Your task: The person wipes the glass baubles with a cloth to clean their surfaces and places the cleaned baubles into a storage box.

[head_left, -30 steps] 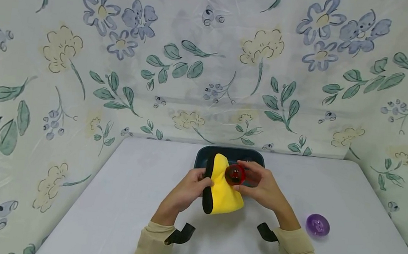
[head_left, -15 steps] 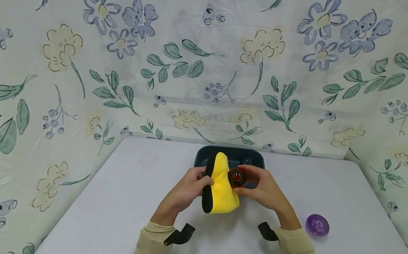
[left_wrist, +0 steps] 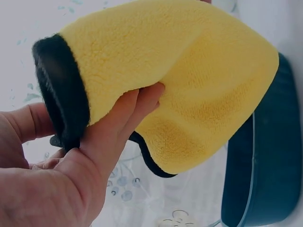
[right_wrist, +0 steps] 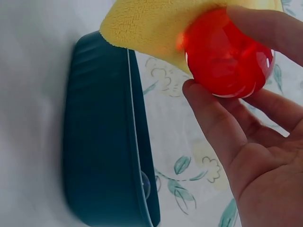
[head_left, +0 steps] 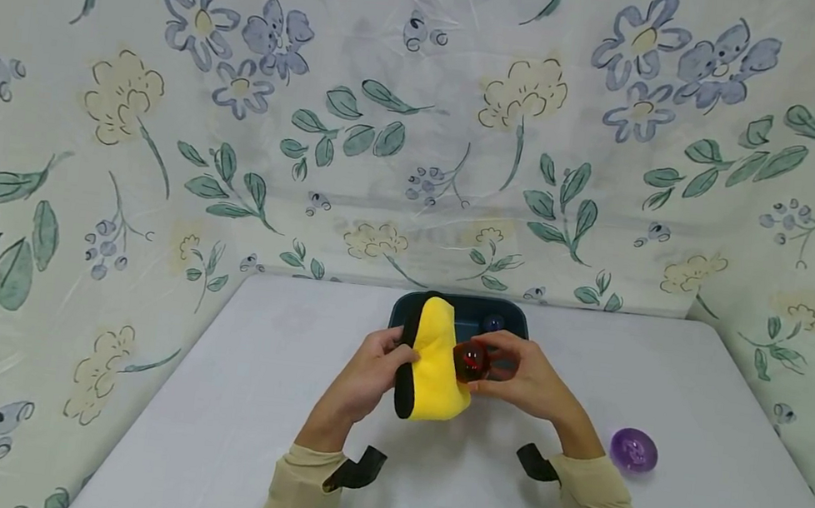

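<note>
In the head view I see a white table [head_left: 206, 432], pale sheeting [head_left: 450, 142] behind it printed with blue flowers [head_left: 645, 40] and green leaves [head_left: 390, 139].

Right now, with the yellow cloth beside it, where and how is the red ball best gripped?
Probably around its sides, thumb opposite fingers, coming from the right, as the right hand holds it. The red ball is round and glossy with no handle to catch, and the yellow cloth is at its left, so that face seems best left free.

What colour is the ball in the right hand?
The ball is bright red and shiny. It shows best in the right wrist view.
</note>
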{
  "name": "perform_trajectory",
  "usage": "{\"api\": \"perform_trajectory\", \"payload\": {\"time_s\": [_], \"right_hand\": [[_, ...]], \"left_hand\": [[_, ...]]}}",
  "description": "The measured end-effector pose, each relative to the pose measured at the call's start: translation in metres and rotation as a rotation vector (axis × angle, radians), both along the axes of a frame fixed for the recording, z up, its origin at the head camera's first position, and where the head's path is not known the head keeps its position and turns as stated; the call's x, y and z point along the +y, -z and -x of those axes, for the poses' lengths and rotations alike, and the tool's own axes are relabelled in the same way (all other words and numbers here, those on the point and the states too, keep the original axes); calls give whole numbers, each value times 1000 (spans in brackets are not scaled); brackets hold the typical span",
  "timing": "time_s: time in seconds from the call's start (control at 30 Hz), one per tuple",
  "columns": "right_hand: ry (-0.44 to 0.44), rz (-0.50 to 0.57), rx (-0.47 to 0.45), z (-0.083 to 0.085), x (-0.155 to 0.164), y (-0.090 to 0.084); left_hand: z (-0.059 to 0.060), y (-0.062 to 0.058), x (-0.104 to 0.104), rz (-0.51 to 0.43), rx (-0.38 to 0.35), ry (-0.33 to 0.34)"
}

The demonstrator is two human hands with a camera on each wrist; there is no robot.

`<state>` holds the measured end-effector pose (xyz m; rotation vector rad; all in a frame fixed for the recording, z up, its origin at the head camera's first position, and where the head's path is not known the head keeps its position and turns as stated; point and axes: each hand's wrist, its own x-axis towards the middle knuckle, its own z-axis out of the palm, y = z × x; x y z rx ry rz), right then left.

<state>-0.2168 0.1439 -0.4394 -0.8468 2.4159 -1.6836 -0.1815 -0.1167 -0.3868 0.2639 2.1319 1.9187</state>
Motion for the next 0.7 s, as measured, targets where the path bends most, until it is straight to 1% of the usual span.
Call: {"api": "perform_trajectory", "payload": {"time_s": [0.2,0.37,0.53,0.7], "right_hand": [[-27,-6,-16,-2,0,-2],[-42,-12,-24,-3,-1,-4],[-81,12,-42,-7,-3,-7],[-112,37,-25,-9,-6,-8]], "left_hand": [[1,-1,-4,-29,8,13],[1,-1,-5,-34,0,21],[2,0,-4,-12,9,2],[4,2,-3,3,18,-18]]}}
